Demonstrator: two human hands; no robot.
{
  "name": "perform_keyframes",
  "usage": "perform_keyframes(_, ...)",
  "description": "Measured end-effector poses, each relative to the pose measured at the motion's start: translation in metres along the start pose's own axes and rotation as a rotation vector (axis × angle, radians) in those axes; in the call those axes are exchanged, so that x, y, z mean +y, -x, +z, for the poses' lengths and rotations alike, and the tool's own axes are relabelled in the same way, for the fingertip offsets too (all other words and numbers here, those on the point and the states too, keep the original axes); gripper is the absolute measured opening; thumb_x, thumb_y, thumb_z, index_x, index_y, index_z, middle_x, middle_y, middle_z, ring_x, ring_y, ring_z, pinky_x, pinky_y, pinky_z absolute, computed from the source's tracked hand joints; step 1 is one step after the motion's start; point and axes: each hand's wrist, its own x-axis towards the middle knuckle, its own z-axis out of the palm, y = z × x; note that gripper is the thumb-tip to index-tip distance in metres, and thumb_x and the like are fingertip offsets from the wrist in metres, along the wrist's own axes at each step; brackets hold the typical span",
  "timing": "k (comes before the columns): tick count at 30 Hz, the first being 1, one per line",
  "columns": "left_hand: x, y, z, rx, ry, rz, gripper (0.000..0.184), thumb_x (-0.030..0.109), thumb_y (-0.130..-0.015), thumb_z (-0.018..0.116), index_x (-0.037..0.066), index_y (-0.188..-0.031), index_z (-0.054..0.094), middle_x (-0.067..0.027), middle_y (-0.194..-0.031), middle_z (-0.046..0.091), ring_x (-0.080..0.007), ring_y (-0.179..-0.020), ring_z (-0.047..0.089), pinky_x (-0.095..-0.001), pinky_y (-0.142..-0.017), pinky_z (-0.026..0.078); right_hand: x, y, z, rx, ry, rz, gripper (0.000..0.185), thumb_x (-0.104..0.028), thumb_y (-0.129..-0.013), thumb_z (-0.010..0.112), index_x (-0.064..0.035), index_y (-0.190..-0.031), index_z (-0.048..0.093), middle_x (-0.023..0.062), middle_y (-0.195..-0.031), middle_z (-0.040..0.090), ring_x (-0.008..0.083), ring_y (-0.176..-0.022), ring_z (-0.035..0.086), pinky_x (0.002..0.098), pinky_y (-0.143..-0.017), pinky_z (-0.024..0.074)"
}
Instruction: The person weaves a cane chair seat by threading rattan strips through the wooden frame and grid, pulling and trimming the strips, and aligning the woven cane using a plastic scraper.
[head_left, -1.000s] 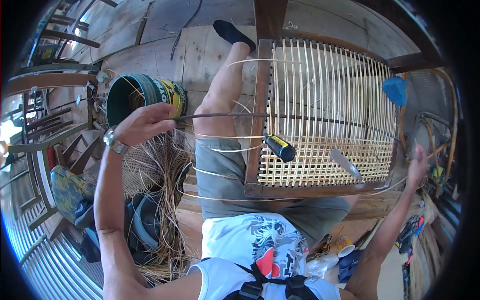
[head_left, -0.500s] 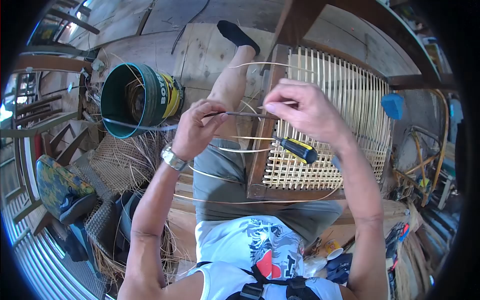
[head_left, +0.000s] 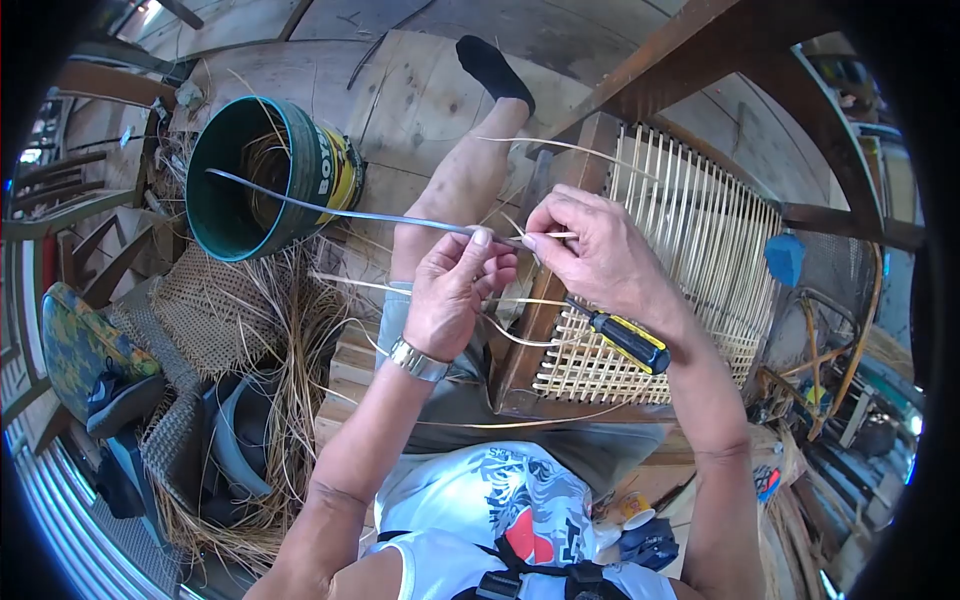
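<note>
- Left hand point(head_left: 450, 290): thumb pressing slim rod point(head_left: 345, 213), fingers loosely curled
- Right hand point(head_left: 590, 240): thumb and forefinger pinching pale strand point(head_left: 566, 235)
- Possible fault: strand splitting, if bent sharply at pinch

Up and left of the left hand point(head_left: 448, 300), a green-and-yellow bucket point(head_left: 305, 190); farther left and lower, a camouflage-patterned pad point(head_left: 82, 335) with a dark shoe point(head_left: 122, 400) at its lower edge; well below the right hand point(head_left: 598, 248), a yellow-and-white cup point(head_left: 637, 512) beside a dark blue bundle point(head_left: 648, 542)
</note>
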Motion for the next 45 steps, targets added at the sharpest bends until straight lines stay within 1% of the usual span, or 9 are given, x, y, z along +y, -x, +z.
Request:
perform_keyframes(1, 0.001, -0.001, 0.000, -0.022, 0.031, 0.000, 0.024, 0.024, -0.099, 0.067, 0.001, -0.106, 0.061, -0.0096, -0.101, 0.069, -0.0170, -0.092, 0.069, -0.0287, -0.081, 0.059, 0.002, 0.000, 0.001, 0.002, -0.001, -0.014, 0.010, -0.006, -0.090, 0.065, 0.0034, -0.091, 0.064, 0.0147, -0.088, 0.066, 0.0271, -0.081, 0.070, 0.0386, -0.074, 0.0570)
perform_keyframes(8, 0.007, 0.005, 0.004, -0.001, -0.041, 0.048, 0.026, 0.024, -0.099, 0.067, 0.000, -0.103, 0.059, -0.0130, -0.099, 0.069, -0.0189, -0.089, 0.072, -0.0285, -0.077, 0.062, 0.001, -0.003, -0.004, -0.067, 0.156, -0.086, 0.007, -0.005, -0.086, 0.063, 0.0012, -0.086, 0.060, 0.0152, -0.082, 0.063, 0.0311, -0.077, 0.068, 0.0426, -0.070, 0.0546)
perform_keyframes(14, 0.012, 0.007, 0.012, 0.059, -0.150, 0.079, 0.025, 0.020, -0.100, 0.066, -0.003, -0.101, 0.057, -0.0151, -0.098, 0.072, -0.0210, -0.087, 0.074, -0.0278, -0.074, 0.062, -0.002, -0.006, -0.008, -0.104, 0.249, -0.157, 0.008, -0.007, -0.086, 0.064, 0.0007, -0.087, 0.061, 0.0151, -0.083, 0.064, 0.0317, -0.077, 0.068, 0.0420, -0.070, 0.0561)
perform_keyframes(23, 0.014, 0.009, 0.021, 0.056, -0.202, 0.185, 0.021, 0.016, -0.101, 0.064, -0.004, -0.100, 0.058, -0.0161, -0.103, 0.074, -0.0167, -0.087, 0.074, -0.0259, -0.074, 0.061, -0.010, -0.012, -0.008, -0.109, 0.338, -0.221, 0.009, -0.010, -0.086, 0.064, -0.0003, -0.087, 0.062, 0.0151, -0.085, 0.064, 0.0328, -0.077, 0.069, 0.0426, -0.070, 0.0566)
perform_keyframes(30, 0.013, 0.008, 0.021, 0.072, -0.241, 0.208, 0.021, 0.017, -0.101, 0.064, -0.003, -0.097, 0.059, -0.0143, -0.092, 0.075, -0.0120, -0.079, 0.072, -0.0225, -0.070, 0.058, -0.009, -0.011, -0.009, -0.115, 0.311, -0.220, 0.009, -0.009, -0.086, 0.064, -0.0006, -0.086, 0.062, 0.0147, -0.084, 0.064, 0.0324, -0.076, 0.069, 0.0423, -0.070, 0.0569)
perform_keyframes(32, 0.013, 0.008, 0.021, 0.075, -0.261, 0.204, 0.021, 0.017, -0.101, 0.064, -0.003, -0.097, 0.059, -0.0141, -0.091, 0.075, -0.0113, -0.077, 0.072, -0.0220, -0.069, 0.057, -0.006, -0.011, -0.006, -0.108, 0.316, -0.236, 0.008, -0.004, -0.083, 0.066, 0.0005, -0.086, 0.060, 0.0149, -0.084, 0.063, 0.0335, -0.074, 0.067, 0.0418, -0.066, 0.0536)
perform_keyframes(34, 0.014, 0.009, 0.024, 0.085, -0.285, 0.216, 0.021, 0.017, -0.101, 0.064, -0.003, -0.096, 0.059, -0.0137, -0.090, 0.075, -0.0107, -0.077, 0.071, -0.0213, -0.069, 0.057, -0.008, -0.012, -0.005, -0.110, 0.338, -0.254, 0.009, -0.007, -0.086, 0.066, 0.0003, -0.087, 0.062, 0.0148, -0.084, 0.063, 0.0324, -0.075, 0.068, 0.0416, -0.067, 0.0555)
perform_keyframes(35, 0.014, 0.009, 0.024, 0.087, -0.285, 0.217, 0.021, 0.017, -0.101, 0.064, -0.003, -0.096, 0.059, -0.0137, -0.090, 0.075, -0.0107, -0.077, 0.071, -0.0213, -0.069, 0.057, -0.008, -0.012, -0.005, -0.112, 0.359, -0.273, 0.011, -0.011, -0.088, 0.065, 0.0000, -0.088, 0.063, 0.0147, -0.084, 0.064, 0.0314, -0.075, 0.069, 0.0414, -0.069, 0.0574)
perform_keyframes(45, 0.013, 0.009, 0.026, 0.077, -0.203, 0.217, 0.019, 0.014, -0.102, 0.061, -0.004, -0.098, 0.056, -0.0156, -0.098, 0.073, -0.0157, -0.085, 0.073, -0.0249, -0.075, 0.061, -0.002, -0.012, -0.002, -0.097, 0.372, -0.256, 0.011, -0.011, -0.089, 0.064, 0.0002, -0.089, 0.064, 0.0154, -0.083, 0.065, 0.0324, -0.076, 0.070, 0.0414, -0.068, 0.0578)
